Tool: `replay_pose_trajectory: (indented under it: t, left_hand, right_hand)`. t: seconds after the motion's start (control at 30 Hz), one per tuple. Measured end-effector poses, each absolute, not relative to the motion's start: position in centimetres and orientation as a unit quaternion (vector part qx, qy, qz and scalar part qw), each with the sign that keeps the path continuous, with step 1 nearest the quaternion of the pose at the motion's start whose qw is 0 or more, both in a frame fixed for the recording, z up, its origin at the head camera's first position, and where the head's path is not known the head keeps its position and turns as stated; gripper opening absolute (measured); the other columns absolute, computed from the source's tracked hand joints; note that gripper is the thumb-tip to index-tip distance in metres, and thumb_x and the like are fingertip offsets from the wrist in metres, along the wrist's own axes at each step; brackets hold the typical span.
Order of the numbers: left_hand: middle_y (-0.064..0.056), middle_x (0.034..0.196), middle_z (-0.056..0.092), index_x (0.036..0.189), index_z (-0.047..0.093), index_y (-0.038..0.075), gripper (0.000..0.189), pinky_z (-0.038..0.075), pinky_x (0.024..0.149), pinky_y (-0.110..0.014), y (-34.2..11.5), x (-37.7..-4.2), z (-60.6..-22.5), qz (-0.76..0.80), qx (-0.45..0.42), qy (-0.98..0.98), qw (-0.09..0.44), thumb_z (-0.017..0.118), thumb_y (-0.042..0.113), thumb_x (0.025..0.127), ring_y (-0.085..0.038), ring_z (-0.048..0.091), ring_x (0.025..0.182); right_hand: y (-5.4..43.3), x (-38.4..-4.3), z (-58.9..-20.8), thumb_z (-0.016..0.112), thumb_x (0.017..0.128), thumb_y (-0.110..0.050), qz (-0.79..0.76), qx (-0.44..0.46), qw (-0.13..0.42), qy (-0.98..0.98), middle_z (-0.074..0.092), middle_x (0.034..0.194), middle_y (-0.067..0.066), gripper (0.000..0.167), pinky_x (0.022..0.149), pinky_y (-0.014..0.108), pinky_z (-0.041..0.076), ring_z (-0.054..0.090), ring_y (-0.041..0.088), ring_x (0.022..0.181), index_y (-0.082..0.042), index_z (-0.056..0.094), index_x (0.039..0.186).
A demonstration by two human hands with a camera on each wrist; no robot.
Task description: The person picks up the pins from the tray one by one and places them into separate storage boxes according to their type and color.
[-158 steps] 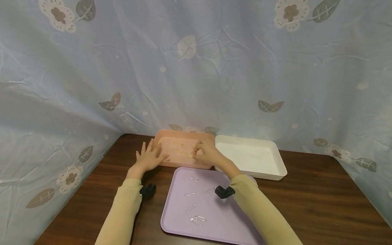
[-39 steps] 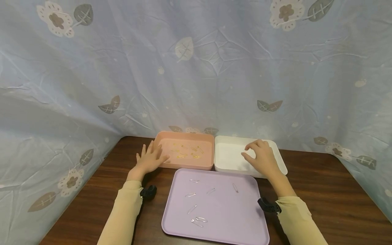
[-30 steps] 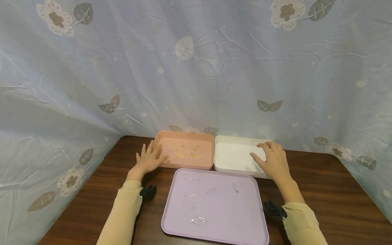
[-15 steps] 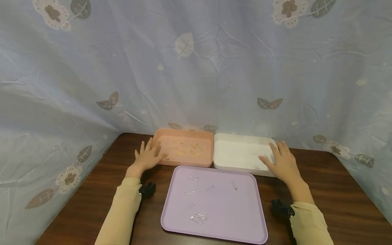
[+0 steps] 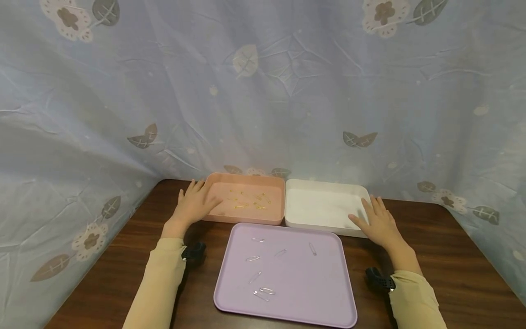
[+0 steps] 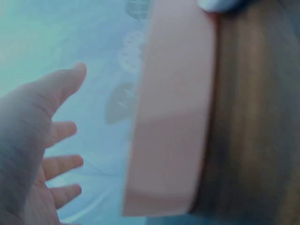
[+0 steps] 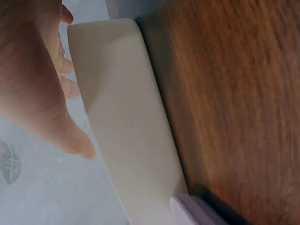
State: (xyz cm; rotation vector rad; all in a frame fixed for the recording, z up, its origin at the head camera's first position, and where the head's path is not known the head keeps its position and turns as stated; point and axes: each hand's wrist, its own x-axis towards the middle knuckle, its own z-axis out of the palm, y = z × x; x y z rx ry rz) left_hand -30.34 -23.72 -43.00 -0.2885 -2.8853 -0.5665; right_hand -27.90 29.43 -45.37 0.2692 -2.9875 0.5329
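Note:
At the left end of a pink tray (image 5: 246, 220) my left hand (image 5: 190, 205) hovers with its fingers spread; the left wrist view shows nothing in this hand (image 6: 23, 136). Several gold safety pins (image 5: 260, 208) lie scattered inside that tray. By the right end of a white tray (image 5: 320, 208) is my right hand (image 5: 380, 224), fingers extended and thumb apart, holding nothing visible. No pins show in the white tray. Several silver safety pins (image 5: 267, 290) are spread over a flat lilac tray (image 5: 306, 283) in front.
The pink and white trays stand side by side at the back of a dark wooden table (image 5: 427, 274), with the lilac tray before them. A pale flowered curtain (image 5: 287, 114) hangs behind and at the left. Each wrist wears a black camera.
My right hand has gone from the pink tray, across the white tray, to its right end, its fingers straightening. My left hand has just shifted slightly left. The silver pins stay put.

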Motion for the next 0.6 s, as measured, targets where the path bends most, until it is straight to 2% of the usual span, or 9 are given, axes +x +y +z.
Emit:
replay_pose_trajectory:
  t: [0.17,0.23,0.4,0.53,0.6]
  left_hand:
    - [-0.016,0.148,0.047,0.148,0.043,0.015,0.065,0.027,0.109,-0.068,-23.2,-29.9,-41.5,-0.218,-0.159,-0.945,0.183,0.062,0.044,0.093,-0.04,0.04,0.138]
    - [-0.014,0.146,0.05,0.143,0.05,0.012,0.061,0.033,0.109,-0.062,-22.8,-29.7,-41.0,-0.245,-0.183,-0.931,0.199,0.065,0.041,0.091,-0.038,0.045,0.135]
    - [-0.009,0.135,0.058,0.132,0.061,0.014,0.05,0.043,0.103,-0.054,-21.1,-29.2,-40.3,-0.344,-0.246,-0.888,0.179,0.074,0.031,0.087,-0.033,0.053,0.125]
    - [-0.008,0.11,0.067,0.119,0.069,0.011,0.039,0.05,0.087,-0.05,-19.6,-29.0,-40.6,-0.37,-0.289,-0.868,0.16,0.077,0.027,0.084,-0.027,0.059,0.103]
    - [-0.005,0.099,0.067,0.113,0.072,0.011,0.035,0.049,0.081,-0.045,-18.9,-28.8,-40.9,-0.373,-0.3,-0.865,0.148,0.078,0.026,0.083,-0.024,0.058,0.094]
  right_hand:
    - [29.6,-28.1,-45.8,0.044,0.097,-0.058,0.174,0.082,0.04,-0.981,0.007,0.158,0.034,0.087,0.109,0.074,0.011,0.002,0.052,0.147,0.003,0.02,0.153]
    - [29.6,-28.1,-45.8,0.044,0.097,-0.059,0.175,0.08,0.033,-0.981,0.006,0.159,0.033,0.087,0.109,0.074,0.011,0.002,0.052,0.147,0.003,0.02,0.153]
    - [29.8,-28.2,-46.0,0.043,0.097,-0.059,0.181,0.078,0.023,-0.98,0.005,0.159,0.033,0.087,0.109,0.075,0.011,0.0,0.052,0.147,0.003,0.02,0.153]
    - [29.8,-28.2,-46.2,0.043,0.097,-0.058,0.183,0.08,0.026,-0.98,0.006,0.158,0.034,0.086,0.109,0.075,0.012,0.001,0.053,0.146,0.003,0.02,0.153]
    - [29.8,-28.2,-46.3,0.043,0.097,-0.058,0.185,0.082,0.026,-0.979,0.006,0.158,0.034,0.086,0.108,0.076,0.012,0.001,0.053,0.146,0.004,0.02,0.153]
